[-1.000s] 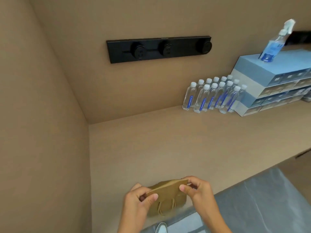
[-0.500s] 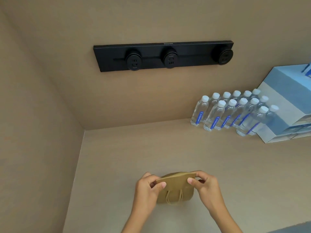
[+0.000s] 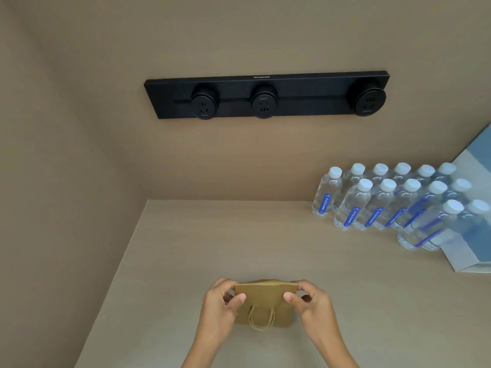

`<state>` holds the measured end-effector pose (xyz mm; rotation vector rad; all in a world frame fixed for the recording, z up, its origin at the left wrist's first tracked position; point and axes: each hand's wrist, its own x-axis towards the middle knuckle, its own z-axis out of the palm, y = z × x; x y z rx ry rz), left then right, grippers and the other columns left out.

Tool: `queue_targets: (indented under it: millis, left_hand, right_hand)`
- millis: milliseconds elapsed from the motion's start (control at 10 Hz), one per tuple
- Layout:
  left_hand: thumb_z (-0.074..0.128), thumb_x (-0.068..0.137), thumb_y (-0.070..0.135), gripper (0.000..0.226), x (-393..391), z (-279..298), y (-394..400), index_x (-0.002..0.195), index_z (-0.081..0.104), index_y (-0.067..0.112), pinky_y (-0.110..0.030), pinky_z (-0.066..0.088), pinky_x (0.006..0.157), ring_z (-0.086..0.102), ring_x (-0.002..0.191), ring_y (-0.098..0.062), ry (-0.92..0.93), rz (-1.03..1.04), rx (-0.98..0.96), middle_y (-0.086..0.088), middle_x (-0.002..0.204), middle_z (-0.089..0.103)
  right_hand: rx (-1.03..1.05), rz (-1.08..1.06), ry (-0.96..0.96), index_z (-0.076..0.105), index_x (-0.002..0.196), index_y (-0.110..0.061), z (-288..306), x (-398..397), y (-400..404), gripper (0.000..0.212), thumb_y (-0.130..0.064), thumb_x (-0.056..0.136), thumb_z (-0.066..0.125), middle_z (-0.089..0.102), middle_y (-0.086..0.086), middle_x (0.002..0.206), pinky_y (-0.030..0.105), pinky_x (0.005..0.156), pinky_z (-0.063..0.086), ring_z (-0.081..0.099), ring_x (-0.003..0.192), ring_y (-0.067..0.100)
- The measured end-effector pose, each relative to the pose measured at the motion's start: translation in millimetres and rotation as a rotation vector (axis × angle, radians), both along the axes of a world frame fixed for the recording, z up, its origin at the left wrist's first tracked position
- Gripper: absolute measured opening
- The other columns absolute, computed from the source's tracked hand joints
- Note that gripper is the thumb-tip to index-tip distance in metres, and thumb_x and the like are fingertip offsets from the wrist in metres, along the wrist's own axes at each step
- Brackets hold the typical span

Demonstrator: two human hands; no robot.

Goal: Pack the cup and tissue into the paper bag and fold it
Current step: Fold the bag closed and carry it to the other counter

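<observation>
A small brown paper bag (image 3: 265, 301) stands on the beige counter near the front, its top flap folded over toward me and its twine handles hanging down the front. My left hand (image 3: 221, 306) pinches the left end of the folded top. My right hand (image 3: 309, 305) pinches the right end. Neither the cup nor the tissue is visible; the bag's inside is hidden.
Several water bottles (image 3: 385, 203) stand in rows at the back right, beside a blue and white box (image 3: 470, 251). A black socket strip (image 3: 265, 98) is mounted on the back wall. A side wall (image 3: 66, 208) closes the counter on the left.
The view has swung left and the bag with both hands now sits further onto the counter, away from its front edge. Both hands keep their pinch on the folded top.
</observation>
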<state>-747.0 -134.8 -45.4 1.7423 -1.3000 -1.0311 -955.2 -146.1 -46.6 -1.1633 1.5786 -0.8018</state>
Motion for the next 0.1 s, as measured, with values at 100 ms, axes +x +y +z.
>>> queue_targets:
  millis: [100]
  left_hand:
    - [0.075,0.076,0.005,0.033,3.1,7.4,3.2,0.089,0.069,0.034,-0.011,0.043,0.059,0.050,0.059,-0.006,0.008,0.007,0.002,0.006,0.096,0.062]
  right_hand:
    - [0.010,0.021,0.008,0.072,0.090,-0.027,9.4,-3.1,0.1,0.018,-0.012,0.080,0.076,0.072,0.004,0.101,0.032,0.075,0.049,0.061,0.077,0.017]
